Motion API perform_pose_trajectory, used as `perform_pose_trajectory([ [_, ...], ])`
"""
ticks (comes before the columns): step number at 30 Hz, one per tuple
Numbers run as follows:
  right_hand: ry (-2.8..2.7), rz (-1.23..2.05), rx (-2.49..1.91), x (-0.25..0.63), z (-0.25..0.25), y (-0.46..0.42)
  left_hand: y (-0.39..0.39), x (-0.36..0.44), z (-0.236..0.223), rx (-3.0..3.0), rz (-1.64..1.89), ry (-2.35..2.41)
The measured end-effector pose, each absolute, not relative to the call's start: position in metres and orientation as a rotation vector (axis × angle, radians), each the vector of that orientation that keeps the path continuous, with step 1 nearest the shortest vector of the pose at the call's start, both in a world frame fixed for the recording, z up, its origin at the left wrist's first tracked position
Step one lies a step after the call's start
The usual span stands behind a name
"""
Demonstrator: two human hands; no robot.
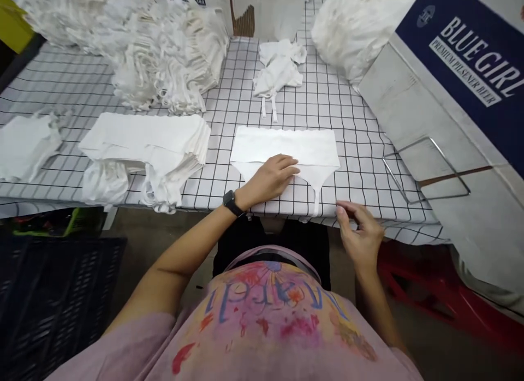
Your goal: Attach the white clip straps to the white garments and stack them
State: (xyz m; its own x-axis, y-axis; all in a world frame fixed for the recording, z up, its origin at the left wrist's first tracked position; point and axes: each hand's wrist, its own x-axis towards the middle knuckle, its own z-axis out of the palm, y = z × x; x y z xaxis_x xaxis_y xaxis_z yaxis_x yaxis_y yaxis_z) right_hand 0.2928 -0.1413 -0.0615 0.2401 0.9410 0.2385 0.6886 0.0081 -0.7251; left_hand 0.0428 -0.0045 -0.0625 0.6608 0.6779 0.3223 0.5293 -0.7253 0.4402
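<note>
A white strappy top (286,144) lies spread on the checked cloth in front of me, its wide band folded flat and its thin straps towards the table's front edge. My left hand (275,176) rests flat on its middle, fingers stretched out and a black watch on the wrist. At the front edge, right of the strap, my right hand (360,231) is held apart from the garment. Its thumb and forefinger tips come together, and I see nothing between them. To the left is a neat stack of the same white tops (143,138), straps bunched in front.
A large heap of white garments (164,48) fills the back left. Another crumpled white top (280,70) lies behind. At right stand a Blue Girl carton (462,130) and a bent wire frame (446,157). More white pieces (27,146) lie far left; a red stool (442,299) is below.
</note>
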Motion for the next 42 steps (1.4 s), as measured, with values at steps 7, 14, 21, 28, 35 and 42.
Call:
perform_pose_trajectory([
  [7, -1.231, 1.040, -1.783, 0.290, -0.107, -0.171, -0.010, 0.107, -0.085, 2.600, 0.507, 0.889],
  [14, -1.271, 1.229, -1.540, 0.273, -0.127, -0.160, -0.013, 0.110, -0.097, 2.563, 0.503, 0.935],
  [21, -1.363, 1.263, -1.638, 0.285, -0.113, -0.201, -0.012, 0.109, -0.097, 2.555, 0.523, 0.932],
  [28, -1.483, 1.114, -1.748, 0.301, -0.113, -0.244, -0.012, 0.109, -0.096, 2.524, 0.519, 0.930],
  [35, -1.570, 0.427, -1.846, 0.306, -0.121, -0.268, -0.011, 0.109, -0.093, 2.529, 0.498, 0.925],
  [42, -1.748, 0.064, -1.757, 0.312, -0.143, -0.296, -0.010, 0.109, -0.096, 2.523, 0.527, 0.919],
])
